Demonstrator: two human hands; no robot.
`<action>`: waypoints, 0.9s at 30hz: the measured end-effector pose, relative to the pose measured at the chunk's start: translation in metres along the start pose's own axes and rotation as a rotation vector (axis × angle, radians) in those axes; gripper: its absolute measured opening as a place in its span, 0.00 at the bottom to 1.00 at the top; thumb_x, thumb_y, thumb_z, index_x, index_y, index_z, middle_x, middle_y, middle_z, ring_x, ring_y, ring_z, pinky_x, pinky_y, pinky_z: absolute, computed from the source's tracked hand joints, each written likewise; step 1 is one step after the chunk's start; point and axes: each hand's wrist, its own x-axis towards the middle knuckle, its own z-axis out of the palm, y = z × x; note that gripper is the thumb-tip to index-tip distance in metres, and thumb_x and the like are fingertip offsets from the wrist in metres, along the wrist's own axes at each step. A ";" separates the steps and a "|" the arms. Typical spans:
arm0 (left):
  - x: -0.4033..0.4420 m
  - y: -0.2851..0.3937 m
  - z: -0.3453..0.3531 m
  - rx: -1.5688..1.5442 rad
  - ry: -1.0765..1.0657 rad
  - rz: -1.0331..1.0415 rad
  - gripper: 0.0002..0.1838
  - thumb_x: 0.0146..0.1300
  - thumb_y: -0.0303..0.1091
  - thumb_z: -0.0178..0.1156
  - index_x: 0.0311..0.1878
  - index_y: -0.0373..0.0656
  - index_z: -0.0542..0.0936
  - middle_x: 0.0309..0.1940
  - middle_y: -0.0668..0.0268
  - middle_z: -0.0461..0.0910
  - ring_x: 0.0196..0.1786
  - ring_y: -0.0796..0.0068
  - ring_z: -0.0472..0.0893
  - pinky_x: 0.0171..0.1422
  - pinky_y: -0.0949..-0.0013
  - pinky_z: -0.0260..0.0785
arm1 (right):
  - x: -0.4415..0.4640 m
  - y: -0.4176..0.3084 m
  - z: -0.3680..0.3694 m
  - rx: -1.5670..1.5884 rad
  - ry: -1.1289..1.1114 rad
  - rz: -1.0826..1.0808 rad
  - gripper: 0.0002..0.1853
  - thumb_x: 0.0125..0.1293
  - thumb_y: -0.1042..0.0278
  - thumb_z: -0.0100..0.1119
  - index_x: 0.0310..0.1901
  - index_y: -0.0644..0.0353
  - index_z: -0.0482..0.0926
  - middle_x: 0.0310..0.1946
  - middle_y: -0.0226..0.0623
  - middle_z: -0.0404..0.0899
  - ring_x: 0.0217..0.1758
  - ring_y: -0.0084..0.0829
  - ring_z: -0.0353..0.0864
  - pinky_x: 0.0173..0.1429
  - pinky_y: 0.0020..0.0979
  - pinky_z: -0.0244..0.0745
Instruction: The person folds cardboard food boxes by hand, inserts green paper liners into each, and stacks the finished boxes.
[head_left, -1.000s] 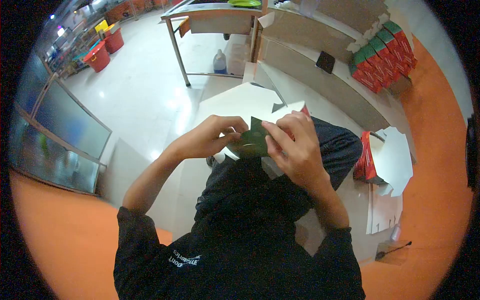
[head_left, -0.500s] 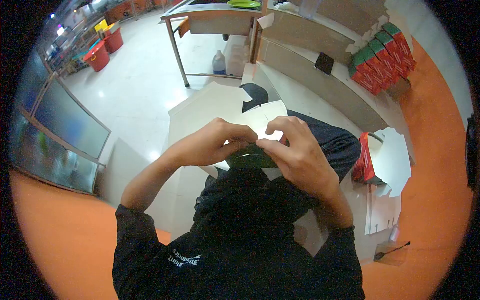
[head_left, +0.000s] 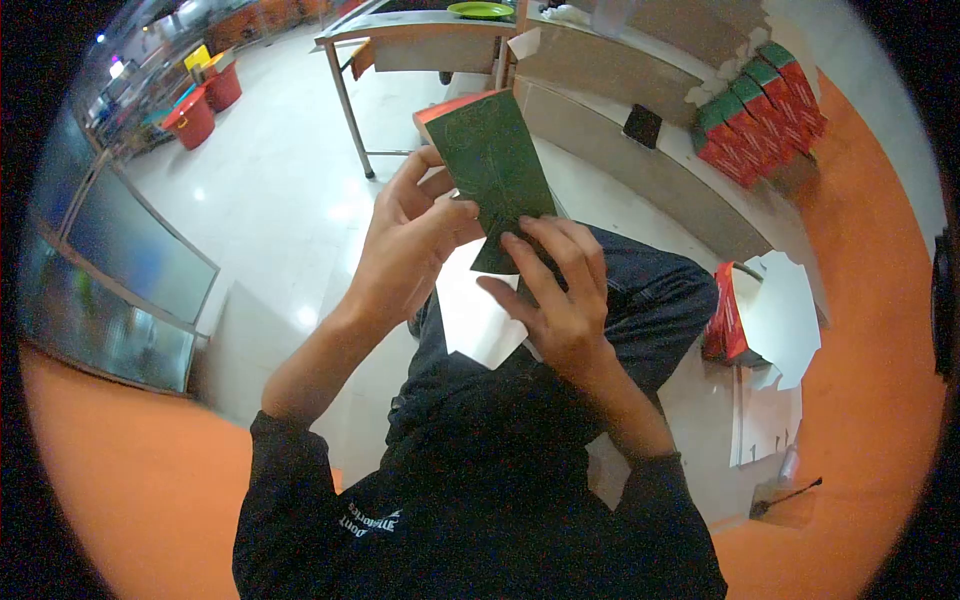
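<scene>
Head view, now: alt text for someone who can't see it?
A person's left hand and right hand hold a green-and-red carton in front of dark trousers, with white card showing below. An open red box with white flaps sits to the right; red-and-green boxes stand in a row farther back.

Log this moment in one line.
left hand: holding green-and-red carton | right hand: touching its lower part | open carton: picture's right
</scene>
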 end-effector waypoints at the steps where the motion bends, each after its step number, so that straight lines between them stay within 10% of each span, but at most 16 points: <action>1: -0.001 0.002 -0.001 -0.055 -0.026 -0.005 0.18 0.63 0.25 0.52 0.56 0.35 0.67 0.52 0.55 0.73 0.52 0.67 0.78 0.56 0.63 0.74 | -0.001 0.002 -0.001 -0.001 -0.006 -0.012 0.23 0.43 0.70 0.73 0.44 0.64 0.80 0.49 0.42 0.76 0.52 0.44 0.74 0.55 0.41 0.72; 12: -0.018 -0.015 0.012 0.354 -0.040 0.006 0.17 0.64 0.22 0.54 0.56 0.32 0.70 0.49 0.59 0.77 0.53 0.72 0.75 0.59 0.68 0.68 | 0.000 0.024 -0.014 0.151 0.009 0.152 0.19 0.48 0.65 0.70 0.43 0.60 0.80 0.56 0.47 0.71 0.58 0.49 0.71 0.61 0.45 0.67; 16: -0.025 -0.015 0.019 0.438 -0.093 -0.033 0.15 0.63 0.22 0.56 0.54 0.31 0.73 0.48 0.63 0.78 0.55 0.74 0.74 0.61 0.67 0.66 | 0.000 0.037 -0.016 0.219 0.093 0.175 0.40 0.42 0.67 0.77 0.59 0.59 0.67 0.57 0.50 0.70 0.61 0.46 0.71 0.63 0.41 0.67; 22: -0.002 -0.002 -0.004 1.428 -0.048 0.828 0.29 0.48 0.21 0.65 0.57 0.36 0.72 0.56 0.53 0.75 0.60 0.55 0.74 0.64 0.57 0.65 | 0.003 0.078 -0.061 0.550 -0.066 0.632 0.38 0.48 0.62 0.69 0.61 0.65 0.68 0.40 0.41 0.80 0.40 0.28 0.79 0.46 0.27 0.74; 27: 0.003 -0.014 -0.012 1.057 -0.335 0.078 0.46 0.47 0.39 0.70 0.69 0.37 0.59 0.64 0.52 0.66 0.67 0.61 0.64 0.69 0.59 0.55 | -0.011 0.115 -0.065 1.019 -0.590 0.788 0.32 0.52 0.61 0.66 0.59 0.64 0.72 0.41 0.42 0.79 0.46 0.30 0.77 0.54 0.30 0.69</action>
